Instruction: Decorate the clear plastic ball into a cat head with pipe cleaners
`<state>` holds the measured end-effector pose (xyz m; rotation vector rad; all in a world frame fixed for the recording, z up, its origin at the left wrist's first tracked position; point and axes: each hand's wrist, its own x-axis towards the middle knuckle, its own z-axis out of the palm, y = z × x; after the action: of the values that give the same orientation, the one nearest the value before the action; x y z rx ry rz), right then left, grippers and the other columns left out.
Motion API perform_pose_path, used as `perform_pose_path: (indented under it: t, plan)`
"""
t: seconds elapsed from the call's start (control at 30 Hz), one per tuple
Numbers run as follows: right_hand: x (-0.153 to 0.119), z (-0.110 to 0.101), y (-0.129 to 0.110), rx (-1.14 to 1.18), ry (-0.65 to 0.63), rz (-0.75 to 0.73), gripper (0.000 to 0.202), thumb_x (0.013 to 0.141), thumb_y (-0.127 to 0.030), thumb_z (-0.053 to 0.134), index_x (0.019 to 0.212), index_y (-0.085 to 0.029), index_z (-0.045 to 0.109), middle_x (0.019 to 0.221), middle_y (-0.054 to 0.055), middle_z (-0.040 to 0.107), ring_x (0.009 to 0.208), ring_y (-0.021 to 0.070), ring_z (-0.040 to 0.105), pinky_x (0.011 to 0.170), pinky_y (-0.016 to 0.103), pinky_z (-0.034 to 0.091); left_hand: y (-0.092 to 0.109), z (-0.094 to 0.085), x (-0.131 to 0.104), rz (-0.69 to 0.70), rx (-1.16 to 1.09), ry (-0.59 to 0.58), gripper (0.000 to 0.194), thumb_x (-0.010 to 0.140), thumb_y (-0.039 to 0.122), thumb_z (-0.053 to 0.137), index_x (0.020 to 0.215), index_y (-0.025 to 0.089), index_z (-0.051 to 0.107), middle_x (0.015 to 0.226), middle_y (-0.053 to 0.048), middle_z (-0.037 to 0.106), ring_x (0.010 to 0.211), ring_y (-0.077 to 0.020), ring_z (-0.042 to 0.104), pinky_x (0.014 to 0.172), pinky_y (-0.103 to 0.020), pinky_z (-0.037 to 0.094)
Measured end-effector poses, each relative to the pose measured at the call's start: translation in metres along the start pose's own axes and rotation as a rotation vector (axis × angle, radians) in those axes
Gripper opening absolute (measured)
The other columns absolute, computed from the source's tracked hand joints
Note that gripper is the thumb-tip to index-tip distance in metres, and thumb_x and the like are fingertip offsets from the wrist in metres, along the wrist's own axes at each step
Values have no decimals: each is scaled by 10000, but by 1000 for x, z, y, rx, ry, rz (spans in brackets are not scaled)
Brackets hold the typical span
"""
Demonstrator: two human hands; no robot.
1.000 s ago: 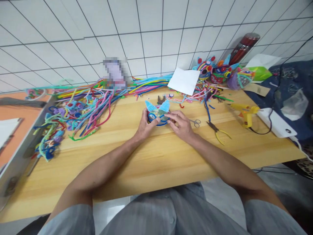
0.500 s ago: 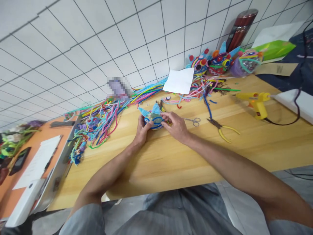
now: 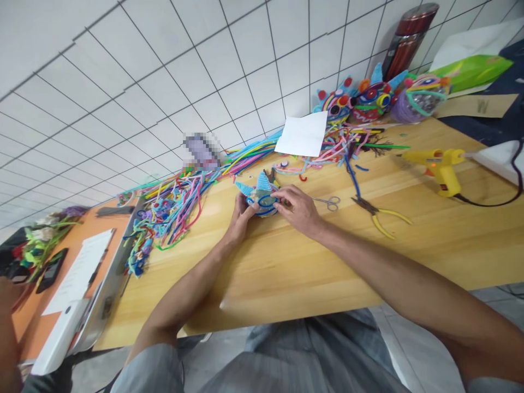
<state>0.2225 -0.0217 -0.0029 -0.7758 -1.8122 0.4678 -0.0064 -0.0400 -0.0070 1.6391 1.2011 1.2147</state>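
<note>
Between my hands is a small round pipe-cleaner figure (image 3: 266,193) with two light blue pointed ears and dark blue rings on its front. My left hand (image 3: 241,218) grips its left side, thumb across the front. On the other side, my right hand (image 3: 298,210) is closed, thumb and forefinger pinching at the blue ring near the figure's right edge. A pair of scissors (image 3: 332,203) lies just right of my right hand. Yellow-handled pliers (image 3: 380,215) rest farther right. Part of a dark tool shows behind the figure.
Bundles of coloured pipe cleaners (image 3: 180,202) run along the wall. White paper (image 3: 302,136) lies on them. Finished-looking figures (image 3: 376,101) stand at the back right beside a red thermos (image 3: 411,41). A yellow glue gun (image 3: 444,166) sits right, its cord trailing. Another person's arm (image 3: 8,327) shows far left.
The view has shifted slightly, so the table's things appear moved. Both hands keep their hold on the figure. A person's arm has come into view at the far left.
</note>
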Motion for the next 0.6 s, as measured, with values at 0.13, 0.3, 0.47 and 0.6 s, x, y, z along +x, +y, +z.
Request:
perform_pose_path:
  t: [0.13,0.3,0.47,0.6]
  plan:
    - [1,0,0,-11,13,-10,243,959,-124,721,1161,-251,760,1074,63,762,915,217,727,832,362,625,17,-10,-7,154,235,245,689,992,681,640,1548,323,448,1582,-131,543,1476,-314,563,1226,-525,473]
    - [1,1,-2,-8,0,2,226,974,-145,713,1167,-255,758,1102,67,765,922,215,731,848,363,622,51,-9,-14,552,633,307,430,975,468,737,1360,312,623,1496,-125,592,1476,-346,533,1253,-590,413]
    - [0,4,-3,-18,13,-18,215,981,-172,709,1175,-253,755,1090,76,744,984,240,726,863,379,617,57,0,-2,582,762,57,241,1029,335,616,1250,286,698,1442,-135,667,1440,-336,571,1214,-593,420]
    - [0,7,-3,-2,37,-26,232,964,-153,714,1176,-236,763,1101,85,720,1002,245,715,883,395,615,49,-4,6,545,790,9,244,1030,332,611,1242,283,720,1422,-135,705,1369,-334,619,1161,-573,430]
